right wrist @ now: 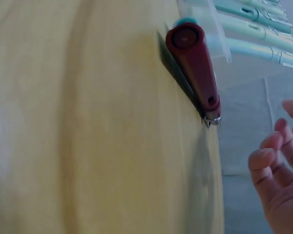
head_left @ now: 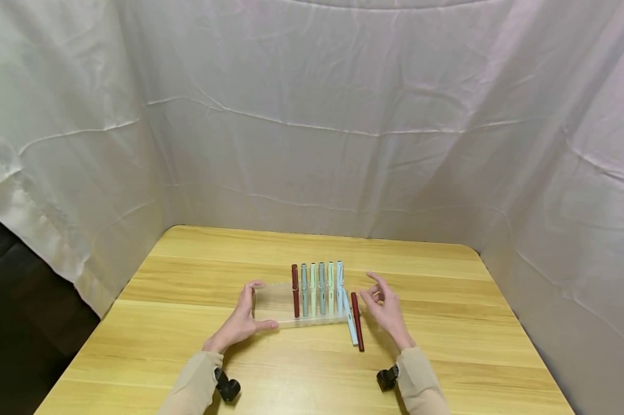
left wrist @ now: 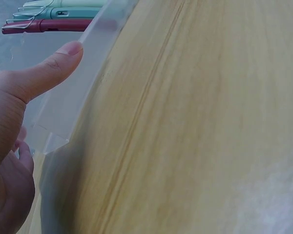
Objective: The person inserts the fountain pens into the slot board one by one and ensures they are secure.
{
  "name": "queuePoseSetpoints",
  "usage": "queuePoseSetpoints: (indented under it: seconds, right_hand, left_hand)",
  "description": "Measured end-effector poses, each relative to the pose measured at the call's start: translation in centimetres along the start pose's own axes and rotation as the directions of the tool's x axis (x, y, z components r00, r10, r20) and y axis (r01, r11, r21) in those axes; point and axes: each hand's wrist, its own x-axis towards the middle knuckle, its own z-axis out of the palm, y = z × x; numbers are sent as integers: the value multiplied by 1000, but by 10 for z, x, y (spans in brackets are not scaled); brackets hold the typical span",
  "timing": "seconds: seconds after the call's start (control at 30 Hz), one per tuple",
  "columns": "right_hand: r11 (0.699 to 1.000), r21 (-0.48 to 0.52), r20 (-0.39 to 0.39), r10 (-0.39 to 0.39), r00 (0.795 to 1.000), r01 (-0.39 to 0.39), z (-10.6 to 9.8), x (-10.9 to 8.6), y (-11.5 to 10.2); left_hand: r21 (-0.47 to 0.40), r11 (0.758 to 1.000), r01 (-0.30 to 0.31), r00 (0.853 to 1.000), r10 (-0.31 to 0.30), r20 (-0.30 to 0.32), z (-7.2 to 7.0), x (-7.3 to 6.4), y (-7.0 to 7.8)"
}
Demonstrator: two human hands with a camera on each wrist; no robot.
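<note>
My left hand (head_left: 243,317) grips the left end of a clear plastic case (head_left: 274,302), thumb along the front edge and fingers at the back corner. In the left wrist view the thumb presses on the case wall (left wrist: 71,97). Several capped pens stand side by side in the case: a dark red pen (head_left: 295,295) leftmost, then teal and pale green ones, and a light blue pen (head_left: 340,288) rightmost. My right hand (head_left: 385,308), fingers loosely bent and holding nothing, hovers right of a loose dark red pen (head_left: 358,323). Beside that pen lies a loose light blue pen (head_left: 351,324).
The wood-grain table (head_left: 446,323) has rounded far corners. Pale curtains (head_left: 312,144) hang behind it and along both sides. A dark surface (head_left: 26,311) shows past the left edge. Each wrist carries a small black camera (head_left: 227,387).
</note>
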Motion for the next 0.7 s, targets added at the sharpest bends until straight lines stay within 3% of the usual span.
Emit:
queuePoseSetpoints:
  seconds: [0.33, 0.7]
  right_hand:
    - [989, 5, 129, 146, 981, -148, -11, 0, 15]
    - [979, -46, 167, 206, 964, -201, -16, 0, 26]
  left_hand:
    - [-3, 1000, -2, 1000, 3, 4, 0, 0, -1]
    - [-4, 1000, 4, 1000, -4, 1, 0, 0, 0]
